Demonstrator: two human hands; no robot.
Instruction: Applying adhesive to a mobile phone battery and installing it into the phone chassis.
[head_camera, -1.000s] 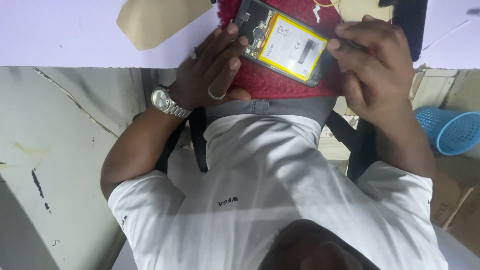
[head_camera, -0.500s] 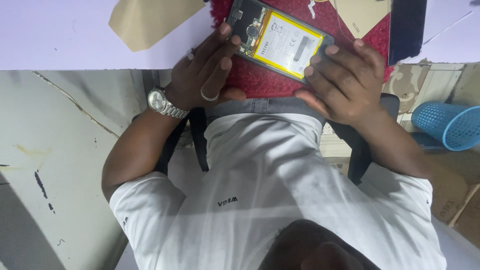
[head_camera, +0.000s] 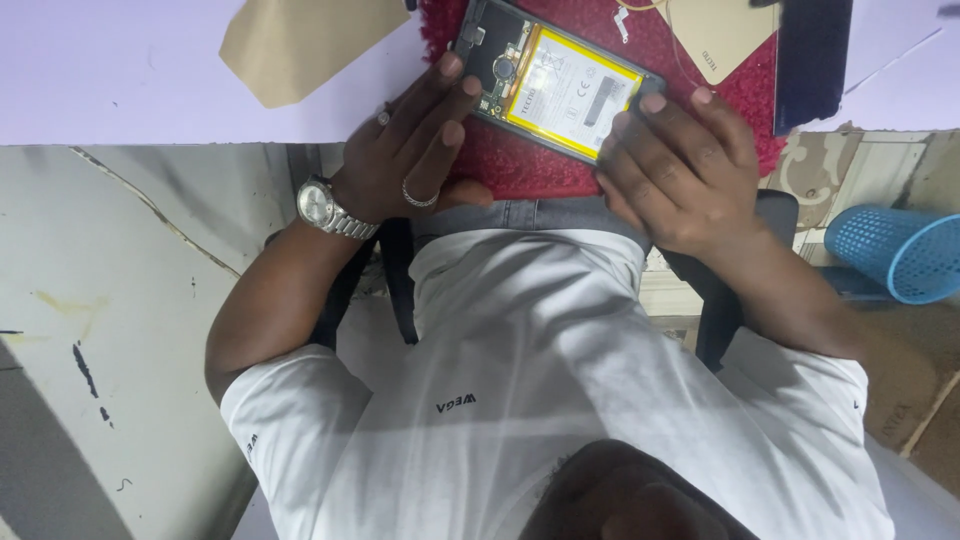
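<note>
An opened phone (head_camera: 560, 85) with its back off shows a yellow battery and a dark circuit board. It lies tilted on a red fuzzy mat (head_camera: 530, 170) at the table's near edge. My left hand (head_camera: 410, 150), wearing rings and a silver wristwatch (head_camera: 320, 205), grips the phone's board end, fingertips on its edge. My right hand (head_camera: 680, 170) clasps the opposite end, with fingertips curled over the frame next to the battery.
A tan sheet (head_camera: 300, 40) lies on the lavender table top (head_camera: 120, 70). A beige panel (head_camera: 720, 35) and a dark flat panel (head_camera: 812, 60) sit beyond the mat. A blue mesh basket (head_camera: 900, 250) and a cardboard box (head_camera: 910, 400) stand on the floor at right.
My right hand has slid down and left, from over the phone's far corner to its near end. The phone has shifted slightly left. My left hand has stayed on its end.
</note>
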